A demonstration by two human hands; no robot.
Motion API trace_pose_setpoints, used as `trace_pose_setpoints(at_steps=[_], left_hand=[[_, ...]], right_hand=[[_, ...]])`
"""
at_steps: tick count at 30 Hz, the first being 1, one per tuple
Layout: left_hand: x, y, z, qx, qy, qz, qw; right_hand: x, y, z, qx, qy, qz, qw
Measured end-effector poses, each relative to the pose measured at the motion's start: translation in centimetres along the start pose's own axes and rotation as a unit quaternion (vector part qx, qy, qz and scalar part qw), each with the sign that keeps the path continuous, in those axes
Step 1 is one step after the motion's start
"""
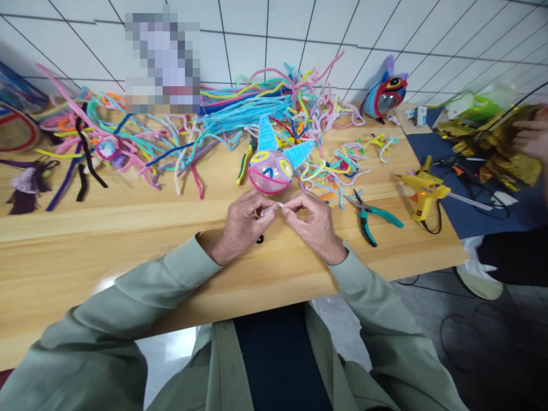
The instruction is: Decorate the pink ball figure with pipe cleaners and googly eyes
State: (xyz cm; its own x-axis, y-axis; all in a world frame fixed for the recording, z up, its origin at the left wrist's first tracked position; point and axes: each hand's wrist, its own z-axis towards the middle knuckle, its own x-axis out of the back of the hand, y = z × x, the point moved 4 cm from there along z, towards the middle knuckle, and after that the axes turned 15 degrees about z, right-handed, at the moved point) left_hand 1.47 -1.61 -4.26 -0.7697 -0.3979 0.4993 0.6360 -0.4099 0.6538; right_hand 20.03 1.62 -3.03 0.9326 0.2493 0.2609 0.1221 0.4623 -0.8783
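Note:
My left hand (246, 225) and my right hand (312, 224) meet over the table, each pinching a short pale pipe cleaner (279, 205) between thumb and finger. Only a bit of it shows; the fingers cover the rest. Just beyond my fingertips is a clear round ball (274, 174) with a pink outline, yellow eye rings, a blue nose and two light-blue pointed ears (268, 137). Partly under my left hand lies a small black piece (260, 240), its kind unclear. Yellow-and-green-handled pliers (245, 164) rest left of the ball.
Teal-handled pliers (371, 217) and a yellow glue gun (423, 194) lie to the right. Pipe cleaners (244, 114) in many colours heap along the white tiled wall. A decorated blue-and-red ball (387, 94) stands at the back. Another person's hand (533, 134) is at the far right, near gold foil (505, 151).

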Motion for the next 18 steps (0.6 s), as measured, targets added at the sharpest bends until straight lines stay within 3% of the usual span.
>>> trace_pose_setpoints(at_steps=[9, 18], left_hand=[[-0.23, -0.1, -0.1, 0.008, 0.001, -0.003, 1.0], [-0.3, -0.2, 0.07, 0.023, -0.009, -0.022, 0.999]], right_hand=[[0.03, -0.94, -0.13, 0.055, 0.023, -0.015, 0.998], [-0.31, -0.67, -0.28, 0.039, 0.028, -0.011, 0.999]])
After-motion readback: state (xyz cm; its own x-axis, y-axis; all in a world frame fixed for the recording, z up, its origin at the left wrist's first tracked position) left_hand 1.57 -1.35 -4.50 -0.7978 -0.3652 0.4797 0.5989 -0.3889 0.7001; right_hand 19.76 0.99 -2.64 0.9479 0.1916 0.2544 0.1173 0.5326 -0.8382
